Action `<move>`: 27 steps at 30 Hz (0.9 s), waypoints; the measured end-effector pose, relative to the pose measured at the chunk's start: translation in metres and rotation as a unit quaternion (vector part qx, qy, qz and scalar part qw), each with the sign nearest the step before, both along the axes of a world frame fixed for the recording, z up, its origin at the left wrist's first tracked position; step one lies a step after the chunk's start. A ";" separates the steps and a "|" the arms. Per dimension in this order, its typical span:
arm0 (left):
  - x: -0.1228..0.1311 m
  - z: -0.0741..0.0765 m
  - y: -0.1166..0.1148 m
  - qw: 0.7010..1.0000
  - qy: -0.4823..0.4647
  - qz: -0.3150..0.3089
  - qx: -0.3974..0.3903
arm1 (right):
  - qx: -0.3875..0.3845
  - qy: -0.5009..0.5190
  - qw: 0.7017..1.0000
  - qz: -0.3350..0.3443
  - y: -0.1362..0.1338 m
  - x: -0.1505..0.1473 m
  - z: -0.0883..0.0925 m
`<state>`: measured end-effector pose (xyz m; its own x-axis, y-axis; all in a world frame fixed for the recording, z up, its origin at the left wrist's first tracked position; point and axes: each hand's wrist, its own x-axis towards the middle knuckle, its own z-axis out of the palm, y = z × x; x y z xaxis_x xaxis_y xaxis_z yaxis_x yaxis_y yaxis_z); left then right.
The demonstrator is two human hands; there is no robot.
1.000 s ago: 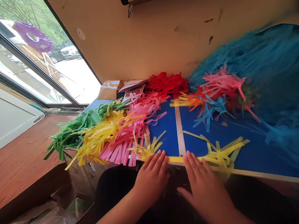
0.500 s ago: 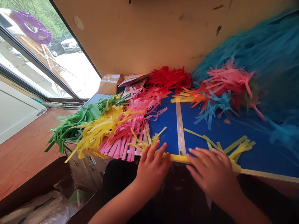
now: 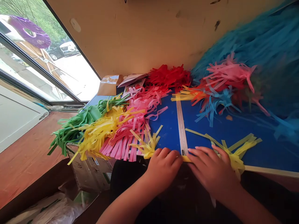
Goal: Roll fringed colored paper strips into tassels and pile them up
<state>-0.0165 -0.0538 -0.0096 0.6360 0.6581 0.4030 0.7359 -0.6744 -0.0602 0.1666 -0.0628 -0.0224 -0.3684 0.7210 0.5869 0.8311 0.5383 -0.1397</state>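
Observation:
A yellow paper tassel [image 3: 186,158] lies along the front edge of the blue table, its middle rolled into a narrow band and its fringed ends spread out at both sides. My left hand [image 3: 164,166] is curled over the left part of the band, close to the left fringe. Lying over the right part is my right hand [image 3: 211,166], its fingers bent over the band and pressed against it at the table edge. The fingertips of both hands nearly meet, with a short piece of yellow showing between them.
Green [image 3: 87,116], yellow [image 3: 102,129], pink [image 3: 140,118] and red fringes [image 3: 169,76] pile up left and behind. Mixed tassels [image 3: 224,81] and a large blue fringe heap [image 3: 245,43] stand right. A cardboard box [image 3: 88,171] sits below the table [image 3: 275,149], left.
My left hand has moved right along the yellow band, closer to my right hand, and its fingers have curled. More of the left fringe shows. The right hand has barely moved.

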 end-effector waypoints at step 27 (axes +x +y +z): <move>-0.033 0.002 0.006 0.999 -0.030 0.032 -0.031 | -0.072 -0.052 0.995 -0.043 0.006 0.026 0.002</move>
<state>-0.0498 -0.0480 -0.0074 0.5677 0.7211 0.3971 0.7786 -0.6270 0.0255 0.1927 -0.0564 -0.0208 -0.3558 0.8262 0.4368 0.8869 0.4459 -0.1210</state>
